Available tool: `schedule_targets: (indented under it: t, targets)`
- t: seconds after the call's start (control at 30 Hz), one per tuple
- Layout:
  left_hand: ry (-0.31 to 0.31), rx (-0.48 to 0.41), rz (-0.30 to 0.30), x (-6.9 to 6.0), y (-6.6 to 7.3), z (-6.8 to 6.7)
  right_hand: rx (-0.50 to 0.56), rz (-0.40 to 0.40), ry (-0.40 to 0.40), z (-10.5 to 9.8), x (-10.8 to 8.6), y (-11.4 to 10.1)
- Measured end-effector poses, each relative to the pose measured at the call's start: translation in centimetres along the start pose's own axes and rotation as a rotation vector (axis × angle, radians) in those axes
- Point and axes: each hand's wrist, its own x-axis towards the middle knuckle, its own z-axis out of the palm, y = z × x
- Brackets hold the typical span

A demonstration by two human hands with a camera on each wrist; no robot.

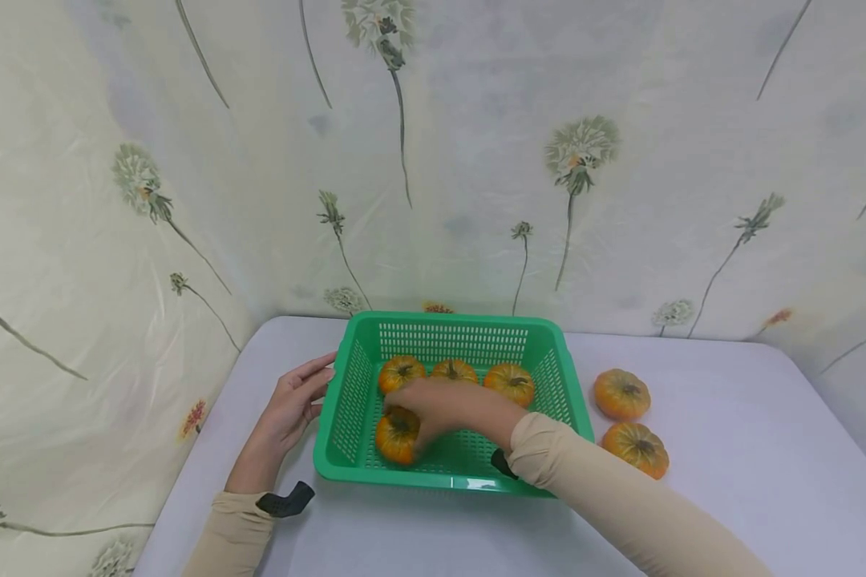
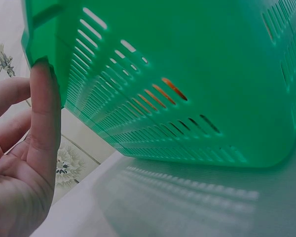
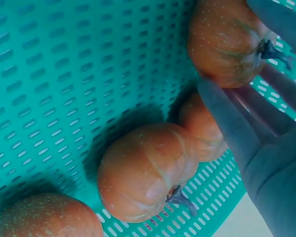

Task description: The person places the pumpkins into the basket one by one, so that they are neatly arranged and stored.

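A green slotted plastic basket stands on the table with several small orange pumpkins inside. My right hand reaches in and holds a pumpkin near the basket's front left, thumb on one side and fingers on the other. In the right wrist view, that pumpkin shows its dark stem between thumb and fingers. Behind it are a left pumpkin, a partly covered middle pumpkin and a right pumpkin. My left hand touches the basket's left rim, its index finger straight against the green plastic.
Two more pumpkins lie on the table right of the basket, a rear pumpkin and a front pumpkin. The white table meets a flower-printed cloth backdrop behind and at the sides.
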Motion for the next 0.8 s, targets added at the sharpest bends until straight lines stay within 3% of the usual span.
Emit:
schedule_targets:
  t: [0.8]
  targets:
    - [0.012,0.005,-0.011,0.01,-0.02,0.02,0.026,0.019,0.020,-0.57,-0.66,-0.07]
